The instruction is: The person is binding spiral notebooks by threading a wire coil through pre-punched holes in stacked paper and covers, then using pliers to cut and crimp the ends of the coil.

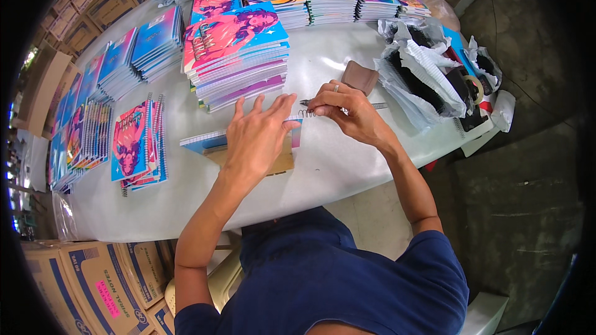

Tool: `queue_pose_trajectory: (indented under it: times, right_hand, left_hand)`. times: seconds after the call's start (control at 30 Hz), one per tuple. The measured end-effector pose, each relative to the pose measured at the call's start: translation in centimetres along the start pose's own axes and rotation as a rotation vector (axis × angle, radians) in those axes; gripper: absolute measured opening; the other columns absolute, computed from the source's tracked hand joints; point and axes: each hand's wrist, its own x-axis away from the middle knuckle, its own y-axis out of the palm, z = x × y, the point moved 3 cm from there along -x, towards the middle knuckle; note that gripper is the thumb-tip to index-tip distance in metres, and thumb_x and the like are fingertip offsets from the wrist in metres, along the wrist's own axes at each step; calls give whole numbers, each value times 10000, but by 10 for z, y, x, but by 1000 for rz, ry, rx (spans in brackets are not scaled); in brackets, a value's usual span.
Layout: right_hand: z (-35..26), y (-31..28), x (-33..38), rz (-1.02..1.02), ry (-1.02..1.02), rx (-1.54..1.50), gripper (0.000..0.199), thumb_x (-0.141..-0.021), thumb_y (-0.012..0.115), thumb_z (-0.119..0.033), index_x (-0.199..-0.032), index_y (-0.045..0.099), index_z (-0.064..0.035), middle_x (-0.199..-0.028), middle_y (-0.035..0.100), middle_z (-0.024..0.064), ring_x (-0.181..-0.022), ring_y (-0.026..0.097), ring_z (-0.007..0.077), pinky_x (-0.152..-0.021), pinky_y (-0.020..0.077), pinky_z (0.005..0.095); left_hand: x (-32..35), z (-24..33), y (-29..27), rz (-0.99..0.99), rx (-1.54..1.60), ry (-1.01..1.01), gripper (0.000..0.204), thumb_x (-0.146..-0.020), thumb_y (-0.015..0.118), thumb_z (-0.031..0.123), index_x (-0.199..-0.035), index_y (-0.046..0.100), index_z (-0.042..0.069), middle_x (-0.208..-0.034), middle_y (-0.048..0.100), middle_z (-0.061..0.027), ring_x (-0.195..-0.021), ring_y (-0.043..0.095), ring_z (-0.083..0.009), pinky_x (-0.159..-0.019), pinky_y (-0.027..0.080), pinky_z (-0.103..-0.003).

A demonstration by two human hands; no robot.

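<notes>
My left hand [256, 133] lies over the upper edge of a notebook [205, 141] standing on its long side, its fingers stretched and spread. A brown cardboard backing [282, 162] shows below that hand. My right hand [351, 111], closed with thumb and fingers pinched, holds a spiral wire coil [305, 113] at the notebook's right end. More coil runs out to the right behind the hand. The dark tip of a tool [305, 103] shows beside the right fingertips; the rest is hidden, and whether the hand grips it I cannot tell.
A tall notebook stack [239, 56] stands just beyond my left hand, with further stacks [332, 6] behind. Coil-bound notebooks [133, 142] lie at left. A brown pad [360, 78] and white wrapping with black coils [422, 68] are at right. Cartons [99, 279] stand below the table.
</notes>
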Motion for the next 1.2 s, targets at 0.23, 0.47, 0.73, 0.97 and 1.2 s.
queue_pose_trajectory:
  times: [0.23,0.47,0.73,0.97,1.2]
  right_hand:
    - [11,1,-4,-288,104,-263,99,-884,596,-17,-956,664,-11,-854,616,105,-816,584,277,-711,464,387]
    - [-14,-3,3,-100,26,108,180,-853,641,-69,-992,538,-19,-939,595,124,-817,609,340,-700,473,423]
    - [-30,8,4,-190,19,251,112,-826,623,-14,-925,571,-12,-864,630,122,-758,620,341,-657,486,427]
    - [108,-49,1,-164,191,496,396,-750,785,-234,-1087,654,-75,-979,665,123,-924,628,263,-838,507,348]
    - [136,-63,-11,-210,538,126,487,-805,746,-373,-1190,680,-81,-1094,682,138,-978,634,234,-856,490,335]
  left_hand:
    - [2,1,-2,15,-28,68,477,-912,595,297,-1356,516,141,-1248,631,-67,-1189,551,-369,-1039,355,-532]
    - [2,3,-2,28,8,12,486,-898,625,277,-1351,521,134,-1234,636,-82,-1168,567,-367,-1012,391,-508]
    - [4,12,3,-37,77,77,588,-861,656,361,-1369,488,116,-1253,622,-78,-1100,608,-352,-802,534,-445]
    - [5,17,-1,-143,-75,34,708,-849,613,458,-1450,380,168,-1397,508,-110,-1105,597,-396,-779,553,-450]
    - [10,3,-1,2,-32,70,816,-802,686,383,-1499,291,228,-1375,527,-116,-1103,594,-388,-853,525,-441]
